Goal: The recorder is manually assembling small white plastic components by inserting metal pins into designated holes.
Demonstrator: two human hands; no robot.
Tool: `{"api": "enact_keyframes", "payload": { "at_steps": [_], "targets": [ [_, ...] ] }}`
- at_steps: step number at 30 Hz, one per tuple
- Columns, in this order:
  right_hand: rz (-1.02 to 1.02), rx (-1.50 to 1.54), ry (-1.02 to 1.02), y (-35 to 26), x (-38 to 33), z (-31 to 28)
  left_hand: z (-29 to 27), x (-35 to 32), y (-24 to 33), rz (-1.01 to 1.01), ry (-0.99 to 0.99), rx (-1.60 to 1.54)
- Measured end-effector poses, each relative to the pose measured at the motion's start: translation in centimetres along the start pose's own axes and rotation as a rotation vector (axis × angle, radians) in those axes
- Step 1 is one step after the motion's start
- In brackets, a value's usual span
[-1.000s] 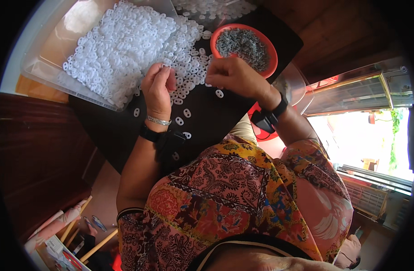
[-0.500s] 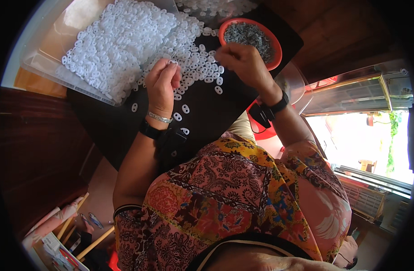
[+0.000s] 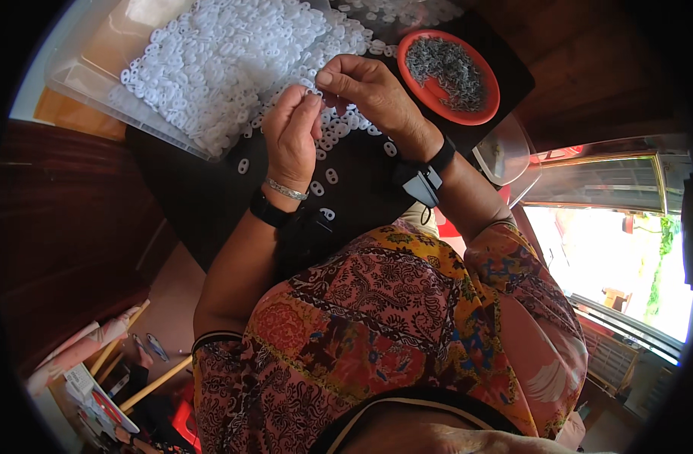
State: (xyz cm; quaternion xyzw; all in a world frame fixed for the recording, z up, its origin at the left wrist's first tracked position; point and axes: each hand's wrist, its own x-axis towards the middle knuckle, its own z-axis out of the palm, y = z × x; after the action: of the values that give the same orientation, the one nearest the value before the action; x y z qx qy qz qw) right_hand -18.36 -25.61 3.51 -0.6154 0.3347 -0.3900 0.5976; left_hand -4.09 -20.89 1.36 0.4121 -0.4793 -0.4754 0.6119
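My left hand (image 3: pixel 292 140) is closed in a pinch on a small white two-holed plastic piece (image 3: pixel 312 91), held above a heap of the same pieces. My right hand (image 3: pixel 373 97) meets it from the right, thumb and forefinger pinched close to that piece. What sits between my right fingertips is too small to make out. Loose white pieces (image 3: pixel 331 175) lie on the dark tabletop (image 3: pixel 203 189) nearer to me. To the right of my right hand stands a red bowl (image 3: pixel 467 117) holding many tiny grey metal-looking parts (image 3: pixel 456 68).
A clear plastic bin (image 3: pixel 146 117) tipped toward the table holds a large pile of white pieces (image 3: pixel 225 68) at the far left. At the back lies a clear bag (image 3: pixel 407 11) with more pieces. Beyond the table's right edge is a clear container (image 3: pixel 505 155).
My right hand has moved left from beside the red bowl to my left fingertips. My left hand still holds the white piece. The view has shifted slightly.
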Motion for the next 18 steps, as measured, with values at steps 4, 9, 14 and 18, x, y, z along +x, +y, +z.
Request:
{"api": "enact_keyframes", "payload": {
  "at_steps": [4, 9, 14, 18],
  "targets": [
    [-0.004, 0.038, -0.019, 0.4, 0.0, -0.2, 0.0, 0.1, -0.2, -0.014, 0.000, -0.006],
    [-0.018, 0.061, -0.015, 0.7, 0.0, -0.2, -0.1, 0.2, -0.2, -0.039, -0.009, 0.010],
    [-0.047, 0.019, 0.001, 1.3, 0.1, -0.1, -0.3, 0.1, -0.5, -0.089, -0.028, 0.040],
    [-0.079, -0.036, 0.051, 1.0, 0.0, 0.2, -0.1, 0.0, -0.3, -0.099, -0.020, 0.065]
  ]
}}
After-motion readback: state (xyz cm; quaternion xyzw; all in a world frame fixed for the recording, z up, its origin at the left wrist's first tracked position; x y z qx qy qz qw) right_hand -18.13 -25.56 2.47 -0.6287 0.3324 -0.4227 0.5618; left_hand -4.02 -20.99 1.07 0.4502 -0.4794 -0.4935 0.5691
